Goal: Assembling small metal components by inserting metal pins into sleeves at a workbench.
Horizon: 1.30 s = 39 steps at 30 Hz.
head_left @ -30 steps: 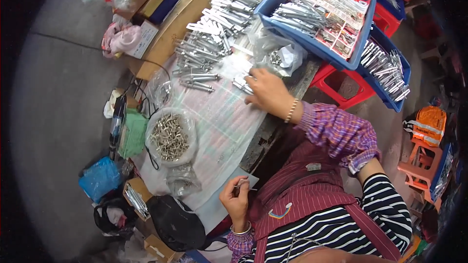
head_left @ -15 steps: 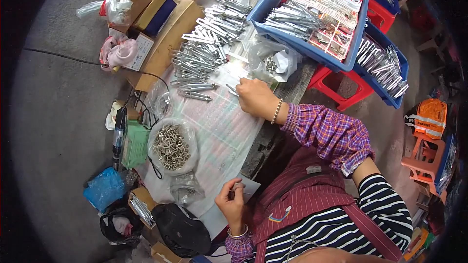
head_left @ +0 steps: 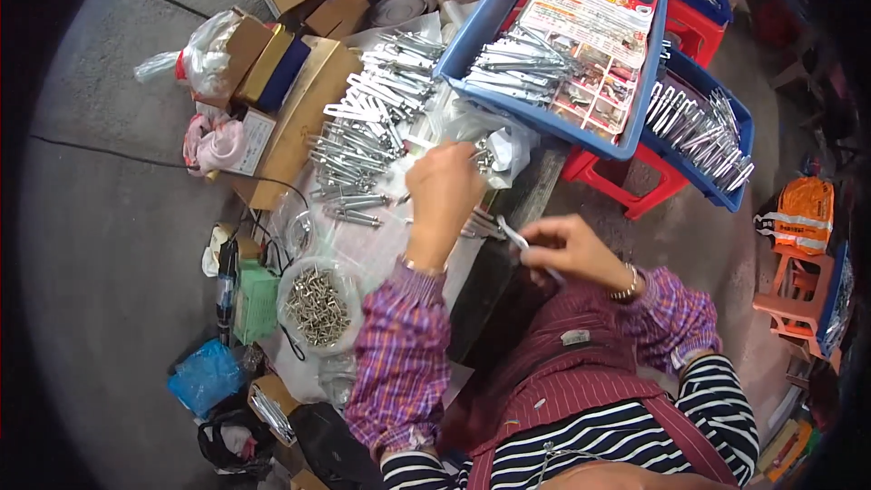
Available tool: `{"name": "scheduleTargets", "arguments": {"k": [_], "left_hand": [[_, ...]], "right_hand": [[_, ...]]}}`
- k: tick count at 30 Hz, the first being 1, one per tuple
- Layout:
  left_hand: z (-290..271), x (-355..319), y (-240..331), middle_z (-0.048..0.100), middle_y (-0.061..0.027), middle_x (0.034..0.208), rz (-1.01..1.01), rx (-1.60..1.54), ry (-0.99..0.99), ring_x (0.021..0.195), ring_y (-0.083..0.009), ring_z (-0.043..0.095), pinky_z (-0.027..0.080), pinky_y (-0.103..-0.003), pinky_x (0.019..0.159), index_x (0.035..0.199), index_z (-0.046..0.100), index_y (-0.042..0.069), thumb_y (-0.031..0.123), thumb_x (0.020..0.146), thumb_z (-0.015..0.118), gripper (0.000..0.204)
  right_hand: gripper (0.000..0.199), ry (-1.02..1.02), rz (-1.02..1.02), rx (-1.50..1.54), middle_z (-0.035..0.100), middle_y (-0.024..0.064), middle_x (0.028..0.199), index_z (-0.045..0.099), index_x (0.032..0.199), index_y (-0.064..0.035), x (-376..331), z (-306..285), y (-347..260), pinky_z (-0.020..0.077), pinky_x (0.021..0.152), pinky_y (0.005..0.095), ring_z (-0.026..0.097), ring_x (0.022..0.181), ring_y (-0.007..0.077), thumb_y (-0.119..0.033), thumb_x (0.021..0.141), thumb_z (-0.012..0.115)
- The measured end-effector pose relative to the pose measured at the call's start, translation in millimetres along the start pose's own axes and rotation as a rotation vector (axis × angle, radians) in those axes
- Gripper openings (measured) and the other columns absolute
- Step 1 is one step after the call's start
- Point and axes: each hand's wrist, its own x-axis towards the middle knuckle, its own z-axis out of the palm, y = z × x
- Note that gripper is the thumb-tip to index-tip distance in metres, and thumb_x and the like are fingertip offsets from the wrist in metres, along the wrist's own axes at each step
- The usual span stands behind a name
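My left hand (head_left: 445, 191) reaches over the table, back upward, beside a clear plastic bag (head_left: 515, 147) with small metal parts. Its fingers point down and are mostly hidden, so I cannot tell what they touch. My right hand (head_left: 572, 249) is at the table's near edge, its thumb and fingers pinched on a thin whitish strip (head_left: 513, 234), slightly blurred. Close to the strip's tip lie a few slim metal rods (head_left: 481, 225), partly behind my left wrist. Beyond my left hand is a heap of silvery metal rods with sleeves (head_left: 354, 159).
A bag-lined bowl of small brass-coloured screws (head_left: 318, 307) stands on the left of the table. A blue crate (head_left: 454, 68) with metal parts and a printed sheet is at the back right, above a red stool (head_left: 617, 183). A power cable (head_left: 109, 154) runs in from the left.
My left hand has moved from the near edge up to the plastic bag. My right hand has drawn back toward me and to the right, and now holds the strip. The view has shifted slightly.
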Motion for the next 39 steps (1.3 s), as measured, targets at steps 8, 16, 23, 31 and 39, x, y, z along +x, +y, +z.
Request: {"name": "scheduleTargets", "arguments": {"k": [8, 16, 23, 31, 39], "left_hand": [[45.5, 17.6, -2.6, 0.057, -0.0148, 0.085, 0.019, 0.06, -0.079, 0.069, -0.0353, 0.06, 0.047, -0.044, 0.058, 0.078, 0.061, 0.002, 0.007, 0.064, 0.062, 0.015], [50.0, 16.2, -7.3, 0.058, -0.0131, 0.08, -0.022, 0.05, -0.068, 0.068, -0.0353, 0.059, 0.045, -0.045, 0.058, 0.08, 0.063, 0.004, 0.011, 0.067, 0.061, 0.015], [44.1, 22.0, -21.8, 0.061, -0.0105, 0.065, -0.062, -0.243, 0.145, 0.057, -0.0244, 0.057, 0.044, -0.034, 0.053, 0.076, 0.064, 0.006, 0.018, 0.07, 0.062, 0.014], [-47.6, -61.7, -57.0, 0.057, 0.0016, 0.064, -0.355, -0.923, 0.163, 0.051, -0.0003, 0.039, 0.027, -0.016, 0.045, 0.078, 0.062, 0.0, 0.004, 0.069, 0.065, 0.01], [-84.0, -254.3, -66.8, 0.063, -0.0105, 0.077, -1.031, -1.144, 0.345, 0.043, -0.0014, 0.035, 0.024, -0.016, 0.04, 0.095, 0.062, -0.003, 0.002, 0.079, 0.057, 0.017]], "right_hand": [[0.019, -0.1, 0.233, 0.198, 0.062, 0.0029, 0.076, 0.058, 0.1, -0.0002, -29.6, 4.4, 48.7, 0.044, 0.051, 0.0174, 0.059, 0.061, 0.0072, -0.008, 0.083, 0.058], [0.02, -0.152, 0.224, 0.234, 0.062, 0.003, 0.078, 0.059, 0.101, -0.0001, -33.6, 14.6, 68.1, 0.0461, 0.052, 0.0189, 0.058, 0.06, 0.007, -0.011, 0.084, 0.059], [0.018, -0.104, 0.239, 0.258, 0.061, 0.0035, 0.075, 0.058, 0.1, 0.0007, -36.5, 17.7, 69.0, 0.045, 0.053, 0.017, 0.059, 0.062, 0.0064, -0.008, 0.083, 0.058], [0.018, -0.078, 0.185, 0.061, 0.059, -0.0002, 0.076, 0.058, 0.1, 0.0002, -32.0, 21.8, 60.5, 0.0425, 0.06, 0.0174, 0.052, 0.066, 0.0037, -0.005, 0.082, 0.056], [0.021, -0.213, -0.406, -0.714, 0.052, 0.0108, 0.072, 0.057, 0.09, 0.0014, 13.8, 71.2, 40.7, 0.043, 0.056, 0.029, 0.055, 0.06, 0.0228, 0.0, 0.07, 0.062]]}}
